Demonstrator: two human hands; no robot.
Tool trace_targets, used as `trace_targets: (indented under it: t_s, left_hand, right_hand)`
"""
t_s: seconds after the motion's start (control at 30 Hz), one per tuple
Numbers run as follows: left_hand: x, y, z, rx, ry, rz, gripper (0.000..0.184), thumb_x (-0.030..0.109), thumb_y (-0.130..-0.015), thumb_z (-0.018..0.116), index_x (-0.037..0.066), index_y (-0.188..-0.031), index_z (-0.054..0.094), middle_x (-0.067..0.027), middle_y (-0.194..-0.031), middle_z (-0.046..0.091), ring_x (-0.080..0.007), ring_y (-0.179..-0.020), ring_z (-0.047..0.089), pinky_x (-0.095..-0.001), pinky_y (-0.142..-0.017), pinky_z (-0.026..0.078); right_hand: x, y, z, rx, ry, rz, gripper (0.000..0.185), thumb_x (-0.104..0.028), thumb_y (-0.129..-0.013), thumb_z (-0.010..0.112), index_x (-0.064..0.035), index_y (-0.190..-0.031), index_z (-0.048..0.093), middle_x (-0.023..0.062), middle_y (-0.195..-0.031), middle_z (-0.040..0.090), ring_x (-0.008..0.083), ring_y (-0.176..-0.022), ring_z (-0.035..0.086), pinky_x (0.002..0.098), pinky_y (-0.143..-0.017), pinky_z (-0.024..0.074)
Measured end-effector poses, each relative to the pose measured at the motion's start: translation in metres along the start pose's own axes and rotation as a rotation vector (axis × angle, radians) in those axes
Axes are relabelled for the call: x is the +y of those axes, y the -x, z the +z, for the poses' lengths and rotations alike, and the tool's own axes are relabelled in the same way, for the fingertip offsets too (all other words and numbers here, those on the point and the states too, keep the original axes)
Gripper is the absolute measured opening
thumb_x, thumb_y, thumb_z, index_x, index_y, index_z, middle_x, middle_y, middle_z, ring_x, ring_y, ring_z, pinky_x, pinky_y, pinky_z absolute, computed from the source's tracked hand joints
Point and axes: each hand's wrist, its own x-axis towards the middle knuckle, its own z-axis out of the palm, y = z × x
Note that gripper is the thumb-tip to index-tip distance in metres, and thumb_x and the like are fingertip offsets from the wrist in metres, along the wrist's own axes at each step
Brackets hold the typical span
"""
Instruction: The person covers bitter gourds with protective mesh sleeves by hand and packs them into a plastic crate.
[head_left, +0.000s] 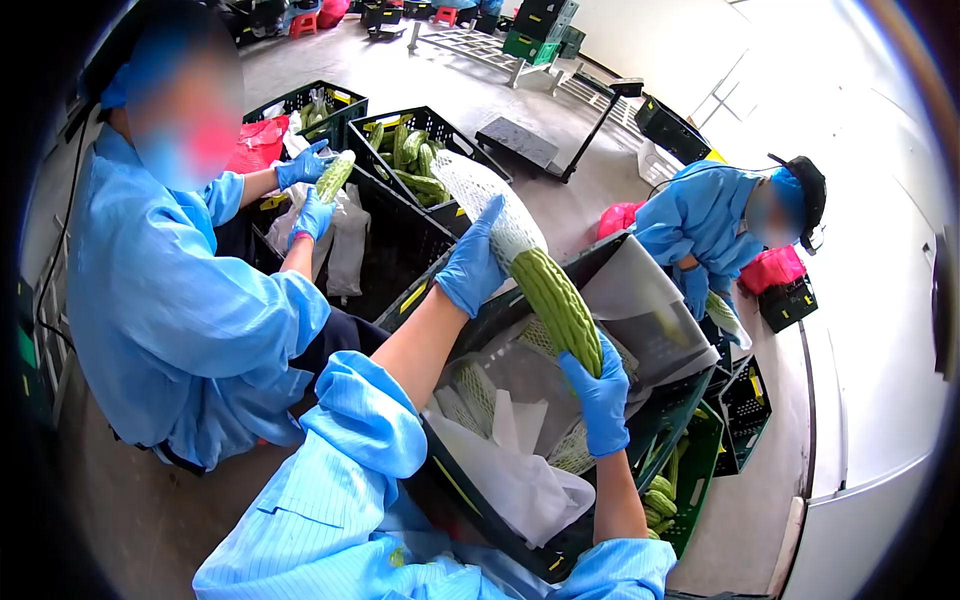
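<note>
A long green bitter melon [555, 300] hangs tilted between my two blue-gloved hands. White foam netting [480, 200] covers its upper part, while the lower part is bare. My left hand [474, 262] is closed around the netting at the melon's middle. Lower down, my right hand [600, 395] grips the bare end. Beneath them is a dark green crate [455, 470] lined with a translucent plastic sheet [535, 492], with several netted melons [478, 398] inside.
At the left a person in blue [185, 300] holds another melon [335, 175]. A second person [700, 215] bends over a netted melon at the right. Crates of melons [415, 150] stand behind and at the lower right [690, 480]. A platform scale [518, 140] is farther back.
</note>
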Motion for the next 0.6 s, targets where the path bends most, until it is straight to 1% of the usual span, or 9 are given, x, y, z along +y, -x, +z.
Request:
trace_targets:
  t_s: [0.03, 0.13, 0.2, 0.23, 0.33, 0.43, 0.53, 0.57, 0.6]
  left_hand:
    - [0.0, 0.003, 0.001, 0.039, -0.014, -0.003, 0.05, 0.038, -0.091, 0.067, 0.007, -0.127, 0.051, -0.0141, -0.11, 0.063, -0.0299, -0.096, 0.063, -0.0481, -0.088, 0.054]
    - [0.0, 0.002, -0.008, 0.099, -0.008, -0.016, 0.049, 0.036, -0.091, 0.065, 0.007, -0.127, 0.05, -0.0155, -0.105, 0.063, -0.0303, -0.094, 0.063, -0.0487, -0.084, 0.055]
    - [0.004, 0.008, -0.008, 0.124, -0.053, -0.031, 0.047, 0.036, -0.091, 0.063, 0.007, -0.126, 0.05, -0.0158, -0.104, 0.062, -0.0301, -0.091, 0.064, -0.0486, -0.082, 0.055]
    - [0.008, 0.019, 0.006, 0.187, -0.079, -0.052, 0.042, 0.036, -0.092, 0.06, 0.006, -0.121, 0.054, -0.0145, -0.094, 0.063, -0.0281, -0.081, 0.065, -0.0453, -0.074, 0.056]
    - [0.027, 0.018, 0.01, -0.055, -0.158, 0.038, 0.039, 0.036, -0.093, 0.06, 0.005, -0.116, 0.057, -0.0108, -0.082, 0.063, -0.0247, -0.072, 0.065, -0.0418, -0.067, 0.057]
    - [0.035, 0.02, 0.016, -0.113, -0.16, 0.038, 0.043, 0.04, -0.094, 0.058, 0.005, -0.118, 0.056, -0.007, -0.073, 0.061, -0.0213, -0.065, 0.063, -0.0382, -0.064, 0.056]
    - [0.033, 0.023, 0.021, -0.196, -0.148, -0.038, 0.043, 0.041, -0.093, 0.06, 0.008, -0.12, 0.056, -0.0039, -0.074, 0.061, -0.0187, -0.063, 0.062, -0.0372, -0.063, 0.055]
    - [0.03, 0.025, 0.023, -0.222, -0.155, -0.073, 0.042, 0.04, -0.093, 0.06, 0.008, -0.12, 0.056, -0.0035, -0.074, 0.061, -0.0183, -0.063, 0.062, -0.037, -0.063, 0.055]
    - [0.029, 0.026, 0.026, -0.247, -0.163, -0.108, 0.04, 0.039, -0.094, 0.059, 0.008, -0.119, 0.056, -0.0031, -0.075, 0.062, -0.0179, -0.063, 0.062, -0.0368, -0.063, 0.055]
  right_hand:
    - [0.008, -0.001, 0.001, 0.031, 0.167, -0.168, 0.062, -0.02, -0.08, 0.079, 0.0003, -0.132, 0.053, 0.0086, -0.113, 0.065, 0.02, -0.099, 0.064, 0.0336, -0.086, 0.0523]
    - [-0.005, 0.007, 0.003, 0.045, 0.858, -0.476, 0.072, -0.018, -0.074, 0.082, 0.0, -0.136, 0.049, 0.0125, -0.115, 0.063, 0.0264, -0.102, 0.062, 0.0379, -0.088, 0.0515]
    - [-0.002, 0.005, 0.005, 0.003, 0.889, -0.552, 0.078, -0.017, -0.071, 0.083, -0.0018, -0.139, 0.047, 0.0148, -0.115, 0.061, 0.0299, -0.102, 0.061, 0.0396, -0.088, 0.0508]
    - [0.0, 0.004, 0.005, -0.015, 0.903, -0.587, 0.081, -0.017, -0.07, 0.083, -0.0027, -0.14, 0.046, 0.016, -0.115, 0.06, 0.0316, -0.103, 0.06, 0.0405, -0.088, 0.0505]
    - [-0.004, 0.001, 0.009, -0.076, 0.791, -0.658, 0.081, -0.021, -0.073, 0.082, -0.0068, -0.142, 0.044, 0.0125, -0.118, 0.061, 0.026, -0.103, 0.061, 0.0364, -0.079, 0.0522]
    - [0.008, 0.002, 0.017, -0.209, 0.169, -0.212, 0.08, -0.024, -0.075, 0.081, -0.0104, -0.144, 0.043, 0.0075, -0.121, 0.061, 0.0191, -0.101, 0.061, 0.0312, -0.075, 0.0522]
    - [-0.02, -0.002, 0.004, -0.634, -0.018, 0.494, 0.082, -0.026, -0.075, 0.082, -0.0067, -0.144, 0.042, 0.0057, -0.121, 0.061, 0.0145, -0.102, 0.059, 0.0271, -0.079, 0.0521]
    - [-0.02, -0.001, 0.005, -0.716, -0.001, 0.588, 0.081, -0.029, -0.075, 0.082, -0.0047, -0.142, 0.043, 0.0075, -0.116, 0.064, 0.0156, -0.1, 0.061, 0.0281, -0.085, 0.0515]
    - [-0.019, 0.002, 0.006, -0.667, 0.067, 0.517, 0.08, -0.03, -0.076, 0.081, -0.0048, -0.142, 0.043, 0.0076, -0.114, 0.064, 0.016, -0.099, 0.061, 0.0287, -0.085, 0.0515]
